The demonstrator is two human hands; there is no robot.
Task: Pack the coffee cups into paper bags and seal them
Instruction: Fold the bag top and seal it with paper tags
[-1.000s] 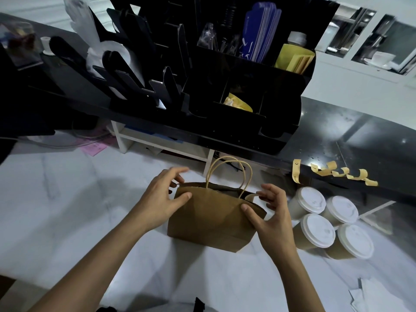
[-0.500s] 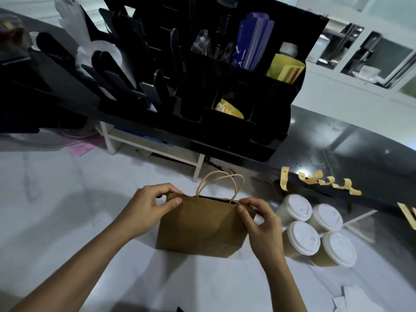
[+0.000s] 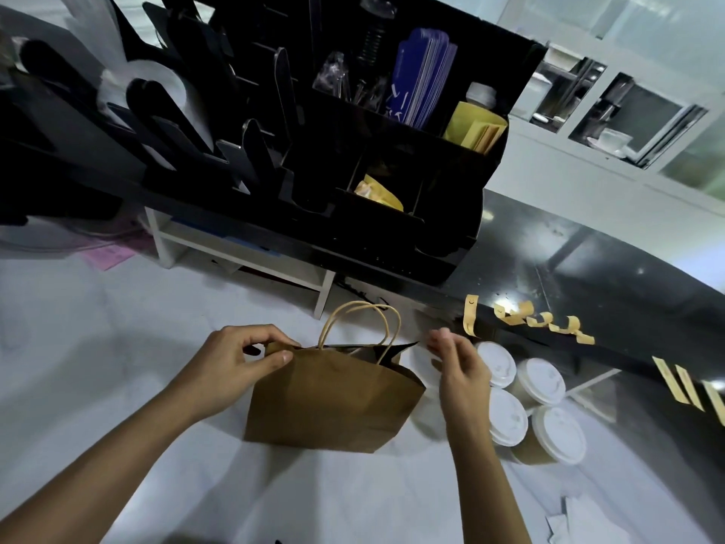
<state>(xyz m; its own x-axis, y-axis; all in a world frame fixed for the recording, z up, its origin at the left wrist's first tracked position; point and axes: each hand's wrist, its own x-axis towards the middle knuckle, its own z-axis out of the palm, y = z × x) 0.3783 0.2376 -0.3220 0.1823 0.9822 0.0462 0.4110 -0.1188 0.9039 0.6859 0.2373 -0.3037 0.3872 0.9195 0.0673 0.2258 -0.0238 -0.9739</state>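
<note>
A brown paper bag with twisted paper handles stands on the white counter, its mouth partly open. My left hand pinches the bag's top edge at its left corner. Just off the bag's right top corner hovers my right hand, fingers loosely curled and holding nothing. Several kraft coffee cups with white lids stand bunched together right of the bag, partly hidden behind my right wrist. What is inside the bag is hidden.
Yellow sticker strips hang along the edge of the black raised counter behind the cups. A black organiser with sleeves and napkins looms at the back above a white riser shelf. Paper scraps lie at the bottom right.
My right hand has let go of the bag's right top edge and drawn slightly right. The bag's mouth gapes a little more. My left hand keeps its pinch.
</note>
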